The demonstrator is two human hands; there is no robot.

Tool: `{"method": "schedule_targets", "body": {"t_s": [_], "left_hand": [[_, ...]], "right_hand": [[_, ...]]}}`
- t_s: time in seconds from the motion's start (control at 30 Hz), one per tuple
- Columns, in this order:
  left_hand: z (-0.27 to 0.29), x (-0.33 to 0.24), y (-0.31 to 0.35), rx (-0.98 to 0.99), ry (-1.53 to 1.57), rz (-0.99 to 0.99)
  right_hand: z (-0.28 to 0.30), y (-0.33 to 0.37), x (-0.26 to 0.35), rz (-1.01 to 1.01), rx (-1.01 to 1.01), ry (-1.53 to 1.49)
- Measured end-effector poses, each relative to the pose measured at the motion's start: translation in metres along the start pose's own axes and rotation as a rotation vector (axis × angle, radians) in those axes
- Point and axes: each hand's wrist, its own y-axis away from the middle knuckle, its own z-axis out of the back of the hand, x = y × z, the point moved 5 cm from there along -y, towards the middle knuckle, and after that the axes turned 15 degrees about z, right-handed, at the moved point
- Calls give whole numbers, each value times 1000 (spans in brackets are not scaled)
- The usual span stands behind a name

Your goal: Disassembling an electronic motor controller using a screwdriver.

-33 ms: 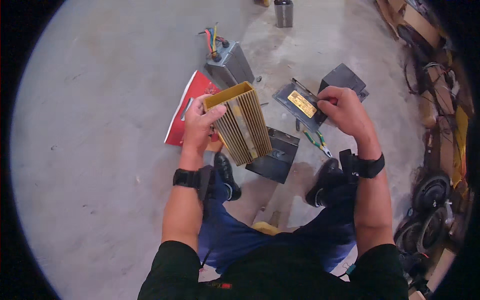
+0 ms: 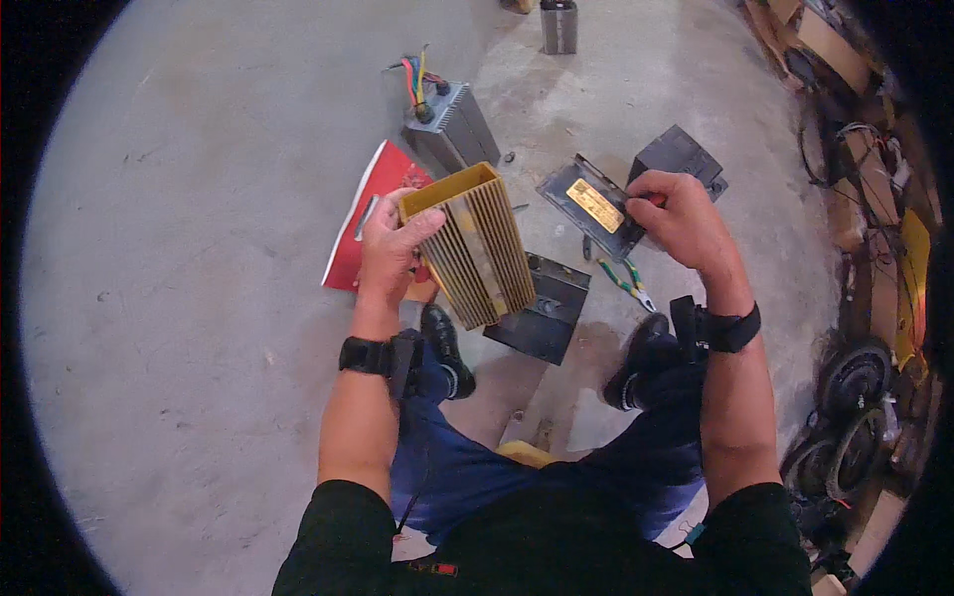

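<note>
My left hand (image 2: 393,238) grips a gold-coloured finned metal housing (image 2: 477,248) by its upper left side, thumb over the rim. The housing is tilted, and its rectangular open end faces up. My right hand (image 2: 686,219) is closed around a small red-handled tool (image 2: 656,200); the fingers hide most of it. Below that hand lies a dark flat panel (image 2: 571,194) with a yellow label. A black box-shaped part (image 2: 681,157) sits just beyond it. Another black plate (image 2: 547,313) lies on the floor, partly behind the housing.
Pliers (image 2: 628,283) with green and yellow handles lie near my right shoe. A grey finned unit (image 2: 452,129) with coloured wires stands beyond a red sheet (image 2: 348,233). Farther off stands another grey unit (image 2: 558,28). Cables, cardboard and black round parts (image 2: 857,382) line the right side.
</note>
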Motion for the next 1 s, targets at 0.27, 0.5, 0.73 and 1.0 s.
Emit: {"method": "schedule_targets", "body": {"t_s": [0.27,0.5,0.73,1.0], "left_hand": [[2,2,6,19,21,-17],[-3,5,13,59,-53,-1],[-9,-4,19,59,-112,3],[-23,-5,30,253,-104,-9]], "right_hand": [[-6,4,-1,-131,-18,-143],[-9,11,-15,-89,-109,-104],[-10,7,-11,-105,-80,-161],[-7,10,14,-121,-149,-469]]}}
